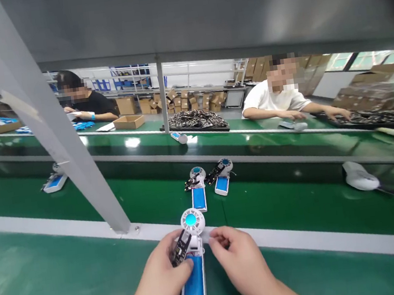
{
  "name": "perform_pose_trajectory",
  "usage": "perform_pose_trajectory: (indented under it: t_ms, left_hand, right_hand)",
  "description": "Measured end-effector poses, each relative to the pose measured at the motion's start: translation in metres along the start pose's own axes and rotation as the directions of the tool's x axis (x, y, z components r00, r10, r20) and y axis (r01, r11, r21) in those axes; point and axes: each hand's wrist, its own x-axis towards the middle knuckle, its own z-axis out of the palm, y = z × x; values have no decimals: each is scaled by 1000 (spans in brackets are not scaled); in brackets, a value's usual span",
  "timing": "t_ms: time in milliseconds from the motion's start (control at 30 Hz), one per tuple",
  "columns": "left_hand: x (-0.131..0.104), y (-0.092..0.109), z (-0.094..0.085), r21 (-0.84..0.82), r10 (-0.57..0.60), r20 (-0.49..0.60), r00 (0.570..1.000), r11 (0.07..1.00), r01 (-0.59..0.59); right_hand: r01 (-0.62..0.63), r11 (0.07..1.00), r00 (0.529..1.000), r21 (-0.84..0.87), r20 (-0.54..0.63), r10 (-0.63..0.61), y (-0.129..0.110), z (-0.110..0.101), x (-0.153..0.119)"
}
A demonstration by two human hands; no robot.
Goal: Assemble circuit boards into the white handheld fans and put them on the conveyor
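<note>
An opened white handheld fan (pixel 190 221) lies across the white rail and the green bench, its round head pointing away from me. Its handle shows a blue battery (pixel 193 284). My left hand (pixel 162 274) grips the handle from the left, thumb on the battery. A black circuit board (pixel 181 249) stands tilted between that thumb and the fingers, beside the fan's neck. Close to the neck on the right is my right hand (pixel 241 257), with fingers curled and thumb near the index finger; whatever they pinch, if anything, is hidden.
Two more opened fans (pixel 199 198) (pixel 222 185) with loose boards lie on the green belt ahead. Another fan (pixel 56 183) lies left, behind a slanted grey post (pixel 72 153). A white fan body (pixel 360 176) lies right. Co-workers (pixel 273 97) sit opposite by a parts tray (pixel 197 120).
</note>
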Motion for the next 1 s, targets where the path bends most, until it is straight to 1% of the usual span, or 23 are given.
perform_pose_trajectory:
  t_ms: [67,167,267,333,400,467,567,600,633,667,700,767,800,900,1000]
  left_hand:
    - [1,-2,1,30,21,-10,1000,999,-21]
    - [-1,1,0,72,54,27,998,996,-56]
    - [-4,6,-1,91,39,40,998,995,-43]
    - [-5,7,-2,95,39,57,998,995,-44]
    - [-6,4,-2,112,70,69,995,991,-78]
    - [-5,-1,-3,116,91,42,995,989,-95]
    - [-2,-9,-6,111,59,-30,998,992,-56]
    - [0,-10,-7,139,69,-52,996,988,-61]
    - [1,-12,-8,190,110,-73,991,977,-95]
    - [2,-13,-9,255,180,-90,980,955,-152]
    - [2,-15,-10,325,267,-98,959,919,-223]
    - [2,-17,-10,440,434,-80,898,823,-359]
    - [2,-18,-10,474,491,-65,868,781,-406]
    - [-1,-20,-8,532,587,-24,810,693,-487]
    - [-2,-19,-7,559,651,14,759,624,-546]
  right_hand:
    - [-1,1000,1000,-25,21,2,3,1,8]
    - [27,1000,998,5,61,-27,1,8,12]
    - [132,991,989,20,65,-133,-2,13,12]
    - [226,973,972,-53,74,-222,-1,13,12]
    - [312,939,948,-148,116,-297,1,10,13]
    - [373,908,924,-191,161,-346,4,5,15]
    - [401,895,912,-196,178,-370,7,2,17]
    - [404,894,911,-197,174,-373,7,2,17]
    - [407,892,910,-198,169,-378,6,3,16]
    - [409,890,910,-200,161,-382,4,6,14]
    - [407,891,912,-203,149,-383,2,9,11]
    - [372,908,928,-193,105,-358,-5,16,5]
    - [338,925,941,-176,79,-329,-8,20,1]
    - [200,974,980,-102,39,-197,-17,27,-7]
    - [97,995,993,-37,68,-94,-22,27,-8]
